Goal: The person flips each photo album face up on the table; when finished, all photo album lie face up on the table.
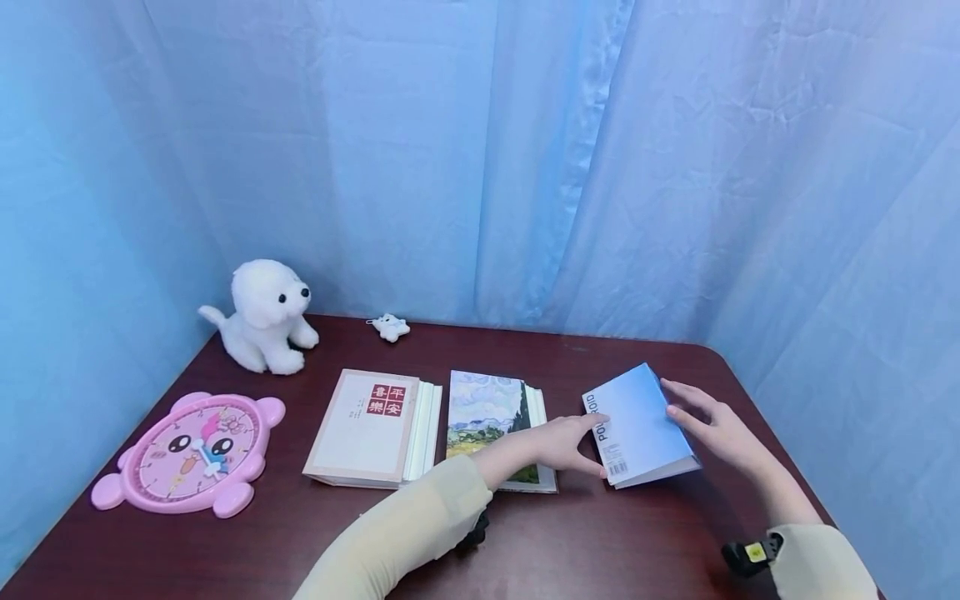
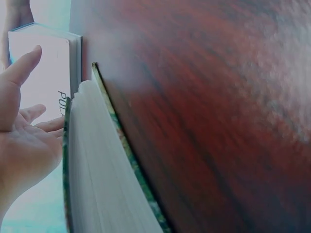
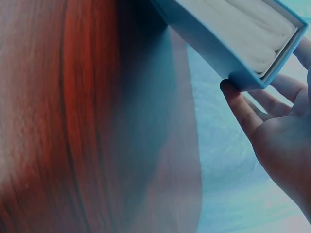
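Note:
A blue-and-white book with "POLAROID" lettering [image 1: 637,429] sits at an angle at the right of the table, between the two hands. My left hand [image 1: 566,443] reaches across a landscape-covered book [image 1: 487,400], fingers spread at the left edge of the blue-and-white book. In the left wrist view the palm and outstretched fingers of that hand [image 2: 31,131] show. My right hand [image 1: 712,421] touches the opposite edge with extended fingers. In the right wrist view a fingertip meets the book's blue side [image 3: 214,56] near its corner; other fingers are partly hidden behind it.
A pale book with red characters [image 1: 367,433] lies left of the landscape one. A pink clock [image 1: 191,454] is at the far left, a white plush dog [image 1: 266,321] behind it. A small white star-shaped item [image 1: 390,327] lies at the back edge. Blue curtains [image 1: 412,167] surround the table.

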Demonstrator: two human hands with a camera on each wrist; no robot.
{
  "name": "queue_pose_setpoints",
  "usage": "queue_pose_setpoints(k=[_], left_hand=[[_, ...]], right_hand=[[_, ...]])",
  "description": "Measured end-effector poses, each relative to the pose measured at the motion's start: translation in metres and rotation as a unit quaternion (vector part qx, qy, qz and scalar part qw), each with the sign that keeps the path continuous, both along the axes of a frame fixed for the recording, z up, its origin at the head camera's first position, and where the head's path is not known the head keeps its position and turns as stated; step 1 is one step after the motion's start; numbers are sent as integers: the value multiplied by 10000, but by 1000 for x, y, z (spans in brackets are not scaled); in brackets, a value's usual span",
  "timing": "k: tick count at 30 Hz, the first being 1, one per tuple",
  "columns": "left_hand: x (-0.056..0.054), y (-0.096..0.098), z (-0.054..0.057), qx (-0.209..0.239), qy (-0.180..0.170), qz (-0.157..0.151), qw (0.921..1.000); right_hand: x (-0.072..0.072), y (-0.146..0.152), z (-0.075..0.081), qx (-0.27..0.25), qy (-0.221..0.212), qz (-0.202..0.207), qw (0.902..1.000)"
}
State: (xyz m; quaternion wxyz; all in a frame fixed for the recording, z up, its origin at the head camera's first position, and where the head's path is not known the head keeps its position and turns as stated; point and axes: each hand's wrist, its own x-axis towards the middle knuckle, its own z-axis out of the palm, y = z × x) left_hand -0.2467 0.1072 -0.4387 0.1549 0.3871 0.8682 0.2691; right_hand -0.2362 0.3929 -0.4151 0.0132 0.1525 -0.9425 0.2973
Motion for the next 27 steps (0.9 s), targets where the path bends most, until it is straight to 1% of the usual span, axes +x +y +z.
queue_pose_setpoints(k=[5,7,10,12,13,16,18,20,23,27], left_hand=[[0,-2,3,216,2,-37,9998],[-1,-3,4,352,-13,-25,9994],[-3,-4,5,698,-111,17,9975],[-4,-4,7,986,-321,136,9945],[-4,-5,8,1133,-482,218,9921],[-6,-6,11,1477,-997,530,9826],[-7,-7,13,1601,-1240,682,9769],[-7,-8,15,1668,-1378,784,9732],[-8,-8,18,1736,-1469,859,9700],[-8,-9,22,1771,-1442,1047,9679]], right_hand=[[0,-4,2,-437,161,213,9987],[1,-5,4,-678,112,297,9972],[2,-9,5,-1073,-97,442,9932],[2,-11,5,-1349,-268,572,9888],[3,-12,5,-1491,-358,641,9861],[3,-15,4,-1776,-513,812,9794],[2,-17,4,-1865,-544,898,9768],[2,-20,4,-1873,-552,946,9762],[3,-23,3,-1860,-678,933,9758],[4,-26,1,-1800,-998,900,9744]])
